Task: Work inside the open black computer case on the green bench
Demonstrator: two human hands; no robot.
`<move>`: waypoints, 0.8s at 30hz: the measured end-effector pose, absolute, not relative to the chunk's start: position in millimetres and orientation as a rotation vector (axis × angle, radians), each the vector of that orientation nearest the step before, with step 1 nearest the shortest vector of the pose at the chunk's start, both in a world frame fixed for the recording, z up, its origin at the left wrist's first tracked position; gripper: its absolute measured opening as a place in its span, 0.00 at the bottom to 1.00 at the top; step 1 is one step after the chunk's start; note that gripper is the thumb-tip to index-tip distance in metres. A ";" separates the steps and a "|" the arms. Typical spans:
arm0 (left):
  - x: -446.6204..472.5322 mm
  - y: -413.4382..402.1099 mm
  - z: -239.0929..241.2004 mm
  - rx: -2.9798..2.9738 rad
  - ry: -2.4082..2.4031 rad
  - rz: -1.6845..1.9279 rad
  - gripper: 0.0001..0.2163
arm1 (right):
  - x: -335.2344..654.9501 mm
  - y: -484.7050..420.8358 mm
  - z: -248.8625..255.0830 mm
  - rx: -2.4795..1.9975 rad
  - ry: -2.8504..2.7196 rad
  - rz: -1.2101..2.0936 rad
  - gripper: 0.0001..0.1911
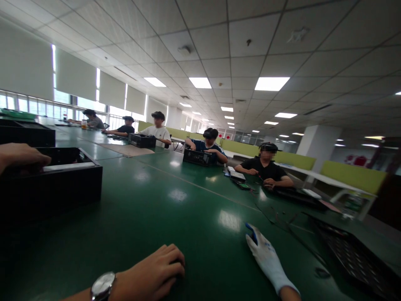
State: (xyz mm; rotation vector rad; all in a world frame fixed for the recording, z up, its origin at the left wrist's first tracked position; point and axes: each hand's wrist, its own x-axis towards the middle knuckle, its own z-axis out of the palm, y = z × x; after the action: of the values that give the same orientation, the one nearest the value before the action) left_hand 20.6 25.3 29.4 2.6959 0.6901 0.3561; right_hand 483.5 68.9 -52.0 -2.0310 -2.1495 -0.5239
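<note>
Resting on the green table (188,217), the left hand (153,276), a watch (102,286) on its wrist, lies knuckles up with the fingers curled under; whether they close on anything cannot be told. The right hand (266,259), in a white glove with a blue fingertip, lies flat on the tabletop well apart from it, fingers stretched out and holding nothing. A black grid-faced panel (354,255) lies just beside the right hand. At far left another person's hand (19,156) rests on an open black case (62,179). Other people sit along the table's far edge.
</note>
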 end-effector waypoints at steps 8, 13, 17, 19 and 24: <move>19.5 25.7 26.3 2.697 0.666 0.406 0.15 | 467.0 59.3 -32.6 -2.189 -2.220 -0.445 0.36; 21.2 26.9 27.0 2.688 0.661 0.402 0.15 | 459.4 55.5 -26.8 -2.308 -2.238 -0.459 0.37; 20.6 29.0 26.9 2.703 0.655 0.399 0.16 | 462.7 58.4 -32.0 -2.265 -2.186 -0.458 0.34; 19.6 27.7 23.4 2.718 0.639 0.407 0.15 | 464.6 59.0 -33.7 -2.228 -2.141 -0.472 0.32; 21.0 28.3 19.1 2.828 0.581 0.540 0.14 | 465.7 53.5 -23.4 -2.146 -1.732 -0.412 0.26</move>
State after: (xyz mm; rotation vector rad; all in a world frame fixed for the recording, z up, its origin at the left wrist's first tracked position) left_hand 21.0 28.3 19.1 2.8283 0.5805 0.5395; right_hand 465.7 53.5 -23.4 -2.1463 -1.7319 -0.4119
